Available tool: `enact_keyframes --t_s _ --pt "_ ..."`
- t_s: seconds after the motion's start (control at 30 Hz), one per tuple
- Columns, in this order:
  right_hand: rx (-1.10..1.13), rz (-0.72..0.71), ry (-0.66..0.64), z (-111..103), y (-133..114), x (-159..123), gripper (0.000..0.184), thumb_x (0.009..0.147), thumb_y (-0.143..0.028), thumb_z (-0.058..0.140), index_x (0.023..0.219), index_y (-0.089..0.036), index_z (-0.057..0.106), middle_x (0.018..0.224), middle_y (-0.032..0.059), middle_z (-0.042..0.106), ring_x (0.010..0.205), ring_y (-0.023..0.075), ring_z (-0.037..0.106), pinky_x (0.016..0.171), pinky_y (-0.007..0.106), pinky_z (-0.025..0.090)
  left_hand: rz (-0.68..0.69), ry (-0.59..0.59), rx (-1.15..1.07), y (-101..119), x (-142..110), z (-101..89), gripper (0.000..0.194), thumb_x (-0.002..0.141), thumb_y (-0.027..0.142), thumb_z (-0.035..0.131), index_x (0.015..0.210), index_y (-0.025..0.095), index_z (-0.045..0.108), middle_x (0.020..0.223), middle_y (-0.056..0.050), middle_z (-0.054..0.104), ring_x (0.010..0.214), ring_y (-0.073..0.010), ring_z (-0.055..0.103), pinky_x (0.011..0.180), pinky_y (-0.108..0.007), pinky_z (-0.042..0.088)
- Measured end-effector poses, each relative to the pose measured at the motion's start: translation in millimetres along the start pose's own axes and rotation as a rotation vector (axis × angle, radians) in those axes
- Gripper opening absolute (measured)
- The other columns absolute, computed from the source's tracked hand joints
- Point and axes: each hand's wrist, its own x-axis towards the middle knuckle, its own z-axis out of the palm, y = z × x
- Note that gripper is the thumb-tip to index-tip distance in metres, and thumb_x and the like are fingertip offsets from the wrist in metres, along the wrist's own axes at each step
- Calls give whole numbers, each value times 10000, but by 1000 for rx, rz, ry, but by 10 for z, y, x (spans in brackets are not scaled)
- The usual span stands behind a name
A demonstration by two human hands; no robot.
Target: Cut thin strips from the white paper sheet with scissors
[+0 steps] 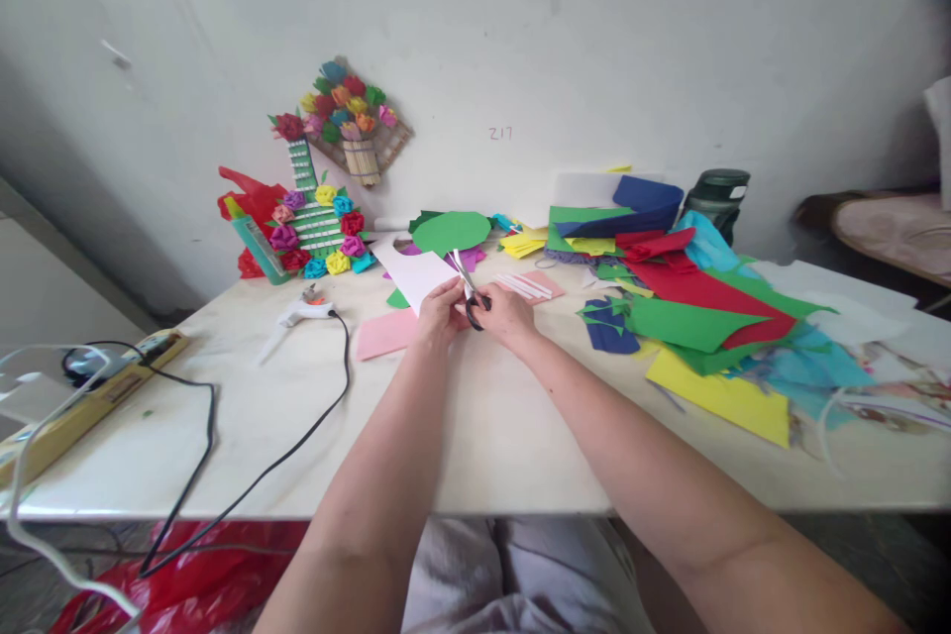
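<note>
My left hand (441,311) is closed on the lower right edge of a sheet of white paper (417,275). In my right hand (506,315) is a pair of scissors (476,309) with black handles, its blades pointing up and away along the right edge of the sheet. A narrow white strip stands at the blades. Just right of the scissors, several white paper strips (524,286) lie on a piece of pink paper (548,283). Another pink sheet (384,333) lies left of my left hand. Behind both hands is a green paper disc (452,232).
A white glue gun (295,315) with a black cord lies left, near a yellow power strip (96,401). A glue bottle (257,243) leans by a paper-flower guitar shape (316,218). Coloured sheets (690,322) pile up on the right, before a dark green bottle (717,198).
</note>
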Motion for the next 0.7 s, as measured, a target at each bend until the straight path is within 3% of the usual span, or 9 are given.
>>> enact_keyframes --t_s 0.33,0.57,0.7 --pt "17 7 -4 -1 -14 17 368 756 -519 509 972 -236 601 909 54 679 846 204 613 661 268 405 11 -68 -24 -11 20 -20 288 539 164 724 790 144 584 553 37 528 427 -86 473 443 -230 397" --pt "-1 -20 -4 9 11 22 311 761 -448 533 982 -242 604 910 41 681 840 192 614 654 254 399 65 -53 -45 -3 63 -42 289 562 158 714 828 125 608 592 1 587 450 -85 484 452 -216 391" --pt "-23 -33 -13 2 2 4 365 747 -498 536 1012 -253 591 923 39 679 857 195 612 671 260 403 79 -27 -32 15 53 -39 229 585 180 699 789 118 615 554 4 572 435 -89 490 447 -217 386"
